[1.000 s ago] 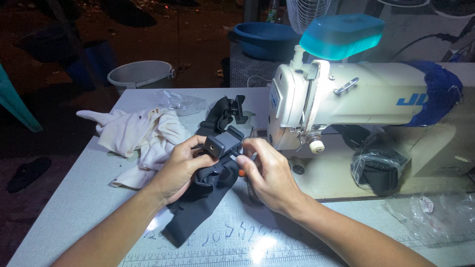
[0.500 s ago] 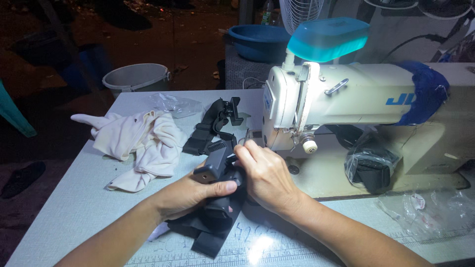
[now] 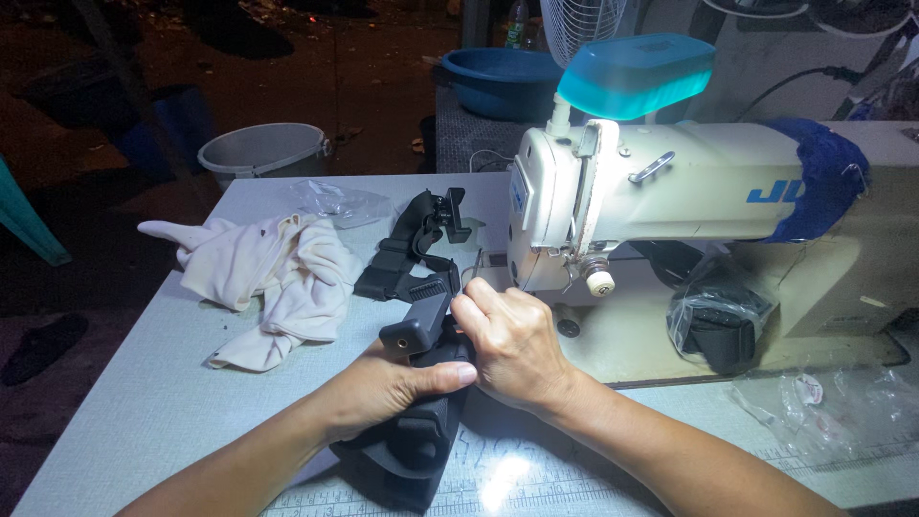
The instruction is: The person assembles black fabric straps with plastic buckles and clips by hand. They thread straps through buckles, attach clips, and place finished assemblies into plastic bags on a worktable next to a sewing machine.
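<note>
My left hand point(image 3: 388, 388) grips a black strap assembly point(image 3: 414, 436) with a black plastic buckle piece point(image 3: 414, 325) at its top, pressing it to the table. My right hand point(image 3: 512, 340) is closed on the same black piece from the right, fingers pinching near its upper end. Both hands sit just in front of the needle area of a white sewing machine point(image 3: 670, 191). Another black strap with a clip point(image 3: 416, 244) lies on the table just beyond my hands.
A crumpled white cloth point(image 3: 278, 278) lies at the left of the pale table point(image 3: 144, 383). A black item in clear plastic point(image 3: 718, 321) sits under the machine arm. Clear plastic bags point(image 3: 823, 402) lie at right. A grey bucket point(image 3: 260, 153) and blue basin point(image 3: 498, 81) stand beyond.
Both hands have lowered the black strap piece onto the table and drawn it closer to the machine's needle. My right hand has shifted up to its top end.
</note>
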